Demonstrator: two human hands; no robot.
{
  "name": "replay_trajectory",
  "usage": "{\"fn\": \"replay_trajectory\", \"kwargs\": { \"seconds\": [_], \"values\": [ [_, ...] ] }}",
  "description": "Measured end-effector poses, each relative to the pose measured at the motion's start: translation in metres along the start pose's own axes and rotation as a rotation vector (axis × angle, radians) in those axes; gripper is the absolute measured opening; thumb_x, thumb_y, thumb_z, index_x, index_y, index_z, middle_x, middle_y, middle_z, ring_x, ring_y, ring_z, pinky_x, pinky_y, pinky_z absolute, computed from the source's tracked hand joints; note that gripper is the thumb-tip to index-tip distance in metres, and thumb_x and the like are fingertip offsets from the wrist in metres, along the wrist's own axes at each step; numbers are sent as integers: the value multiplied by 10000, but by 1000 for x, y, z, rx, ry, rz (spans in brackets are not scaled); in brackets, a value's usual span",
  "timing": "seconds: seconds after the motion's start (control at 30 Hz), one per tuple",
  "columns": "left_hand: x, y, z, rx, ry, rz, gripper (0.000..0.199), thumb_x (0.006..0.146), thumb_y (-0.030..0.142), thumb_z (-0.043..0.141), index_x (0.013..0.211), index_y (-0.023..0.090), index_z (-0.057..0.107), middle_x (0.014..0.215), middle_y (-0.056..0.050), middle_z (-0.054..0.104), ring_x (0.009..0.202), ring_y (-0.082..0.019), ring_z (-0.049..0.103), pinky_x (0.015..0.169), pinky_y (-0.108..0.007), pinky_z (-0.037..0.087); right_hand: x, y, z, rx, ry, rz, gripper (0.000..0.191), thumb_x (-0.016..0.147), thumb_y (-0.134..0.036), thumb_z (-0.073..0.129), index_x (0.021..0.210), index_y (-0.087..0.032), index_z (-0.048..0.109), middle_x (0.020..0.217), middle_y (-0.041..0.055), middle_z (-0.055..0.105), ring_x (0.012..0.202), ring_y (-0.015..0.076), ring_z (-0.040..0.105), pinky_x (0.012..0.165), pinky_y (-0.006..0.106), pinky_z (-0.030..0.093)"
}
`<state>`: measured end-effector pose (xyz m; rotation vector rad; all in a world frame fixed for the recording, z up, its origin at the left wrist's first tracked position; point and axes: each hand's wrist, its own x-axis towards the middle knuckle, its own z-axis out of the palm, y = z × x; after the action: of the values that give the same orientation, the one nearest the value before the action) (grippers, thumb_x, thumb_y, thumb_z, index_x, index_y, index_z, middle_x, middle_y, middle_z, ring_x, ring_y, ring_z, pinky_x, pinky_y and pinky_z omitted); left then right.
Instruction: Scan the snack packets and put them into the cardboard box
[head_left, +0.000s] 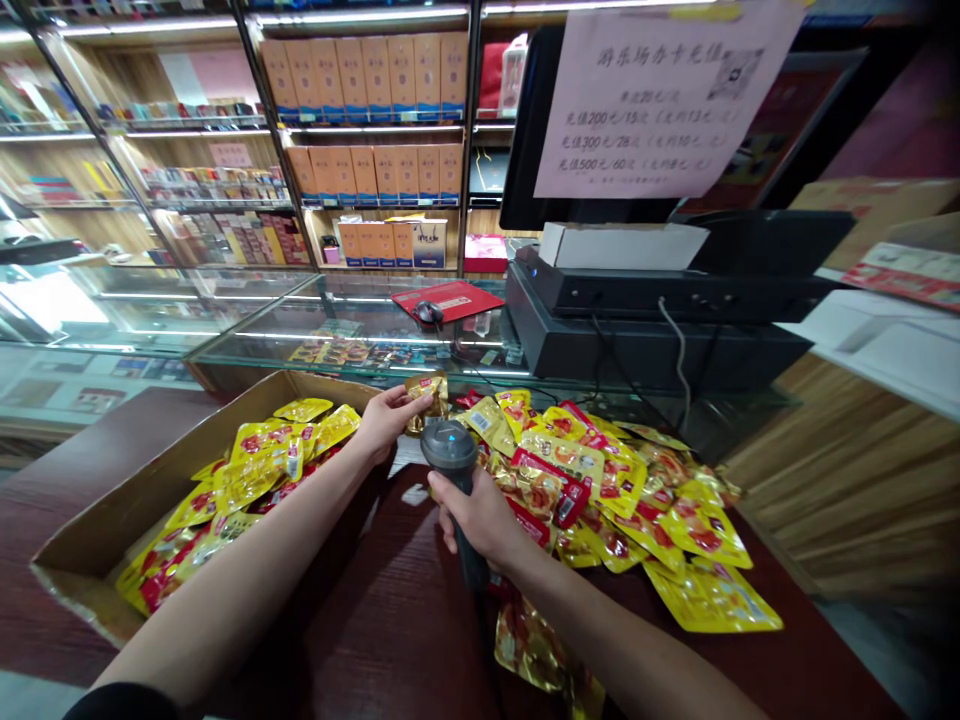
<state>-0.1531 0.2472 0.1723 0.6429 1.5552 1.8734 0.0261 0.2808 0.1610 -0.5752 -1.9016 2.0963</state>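
My left hand [388, 418] pinches a small gold snack packet [427, 392] near the back edge of the dark red table. Wrapped in my right hand [480, 515] is a black barcode scanner [450, 450], a blue light glowing on its head. The scanner's head is close in front of the packet. Right of it spreads a loose pile of yellow, red and gold snack packets [562, 465]. A shallow cardboard box [75, 545] at the left holds more such packets [259, 455]. More gold packets [529, 640] lie partly hidden under my right forearm.
A glass display counter [255, 310] runs behind the table, carrying a mouse [429, 312] on a red mat [457, 300]. A monitor with a paper notice [645, 110] stands above a black cash drawer [645, 340] with loose cables. Shelves of orange boxes [375, 80] line the wall.
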Motion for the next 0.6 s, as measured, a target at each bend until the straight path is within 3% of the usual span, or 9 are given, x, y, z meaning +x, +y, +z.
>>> {"fn": "replay_trajectory", "kwargs": {
  "seconds": [0.13, 0.3, 0.47, 0.6],
  "values": [
    [-1, 1, 1, 12, 16, 13, 445, 553, 408, 829, 874, 142, 672, 881, -63, 717, 763, -158, 649, 690, -246, 456, 0, 0, 0, -2, -1, 1, 323, 817, -510, 538, 811, -201, 446, 397, -92, 458, 285, 93, 426, 301, 185, 343],
    [-1, 0, 0, 3, -50, 67, 343, 616, 374, 804, 836, 158, 654, 842, -24, 713, 771, -128, 630, 684, -207, 431, -1, -1, 1, 13, 9, 10, 317, 813, -494, 556, 788, -197, 448, 394, -87, 467, 289, 89, 429, 316, 188, 356],
    [0, -2, -1, 12, 30, 18, 368, 570, 374, 829, 785, 152, 629, 747, -2, 690, 651, -108, 605, 560, -189, 392, -3, -5, 1, 43, 0, 29, 336, 808, -508, 557, 753, -191, 461, 391, -78, 474, 279, 88, 423, 297, 185, 335],
    [-1, 2, 3, 15, 25, 19, 415, 558, 402, 828, 837, 150, 652, 837, -43, 716, 704, -143, 640, 602, -215, 442, -7, -20, 1, 49, 1, 33, 351, 784, -515, 576, 765, -174, 498, 398, -65, 495, 278, 82, 427, 309, 181, 340]
  ]
}}
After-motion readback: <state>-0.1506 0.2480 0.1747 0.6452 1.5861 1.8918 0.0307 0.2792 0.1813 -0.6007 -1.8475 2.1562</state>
